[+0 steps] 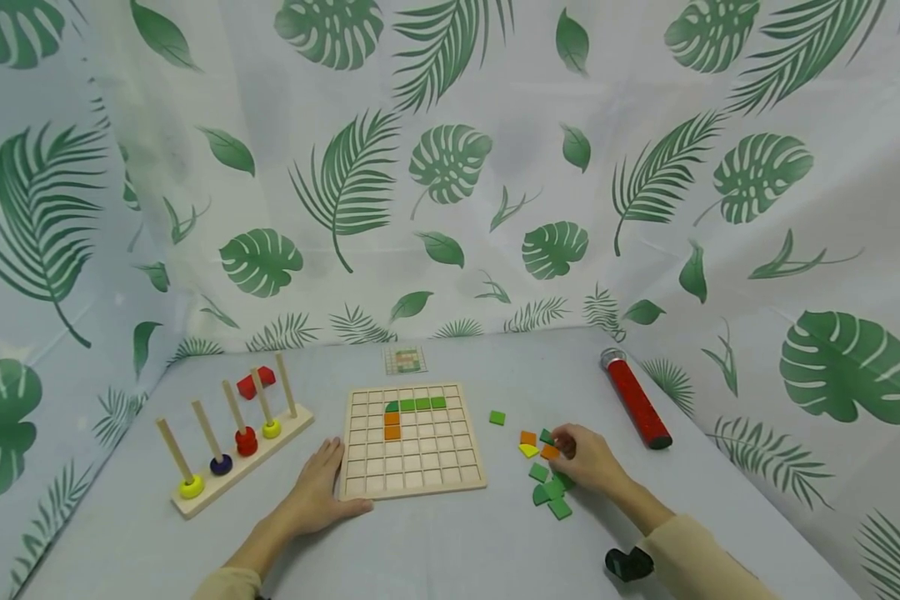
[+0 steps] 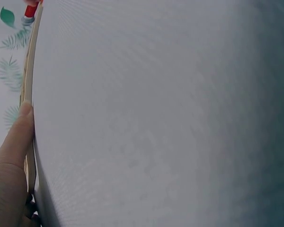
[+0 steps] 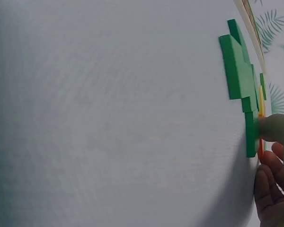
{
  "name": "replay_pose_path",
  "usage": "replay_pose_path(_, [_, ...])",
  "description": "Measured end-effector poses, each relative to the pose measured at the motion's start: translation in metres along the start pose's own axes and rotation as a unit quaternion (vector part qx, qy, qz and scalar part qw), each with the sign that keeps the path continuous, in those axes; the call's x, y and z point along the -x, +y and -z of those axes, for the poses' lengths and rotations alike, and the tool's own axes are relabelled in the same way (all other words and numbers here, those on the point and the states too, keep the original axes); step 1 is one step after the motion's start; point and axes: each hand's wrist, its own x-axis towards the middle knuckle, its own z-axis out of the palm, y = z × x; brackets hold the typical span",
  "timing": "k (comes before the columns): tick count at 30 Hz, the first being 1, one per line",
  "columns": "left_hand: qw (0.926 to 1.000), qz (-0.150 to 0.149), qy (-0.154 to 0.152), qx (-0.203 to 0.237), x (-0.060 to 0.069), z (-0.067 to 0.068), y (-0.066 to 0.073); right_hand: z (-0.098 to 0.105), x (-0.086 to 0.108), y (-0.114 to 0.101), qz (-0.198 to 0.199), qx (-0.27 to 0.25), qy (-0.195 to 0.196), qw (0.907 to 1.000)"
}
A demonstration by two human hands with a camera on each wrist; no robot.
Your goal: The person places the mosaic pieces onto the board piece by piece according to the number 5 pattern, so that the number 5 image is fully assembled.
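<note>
Resting with fingers extended, the left hand (image 1: 317, 492) touches the left side of the wooden grid board (image 1: 444, 464), about midway between the left and right edges of the tabletop (image 1: 450, 550); its thumb lies against the board's near side. Toward the right edge, the right hand (image 1: 588, 458) bends its fingers at an orange tile (image 1: 548, 452); whether it pinches that, I cannot quite tell. Green tiles (image 1: 560, 508) lie just beside it. A peg stand (image 1: 255, 457) stands near the left edge.
</note>
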Motion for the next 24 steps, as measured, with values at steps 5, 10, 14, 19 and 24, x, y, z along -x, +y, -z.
replay_pose_path(5, [1.0, 0.002, -0.003, 0.002, 0.0, 0.0, 0.001, -0.001, 0.0, 0.002, -0.005, -0.001, -0.001, 1.0])
replay_pose_path(10, [1.0, 0.0, -0.004, 0.002, 0.0, 0.001, 0.002, 0.001, -0.005, 0.003, -0.009, -0.021, 0.008, 0.9997])
replay_pose_path(14, [1.0, -0.001, -0.003, 0.004, 0.001, 0.002, 0.003, -0.002, -0.014, 0.0, 0.006, -0.037, 0.02, 0.9991])
replay_pose_path(19, [1.0, 0.0, -0.005, 0.005, 0.001, 0.002, 0.003, -0.013, -0.029, -0.012, 0.022, -0.056, 0.029, 0.9978])
replay_pose_path(24, [1.0, 0.002, -0.004, 0.007, 0.001, 0.002, 0.003, -0.028, -0.044, -0.033, 0.045, -0.07, 0.028, 0.9961])
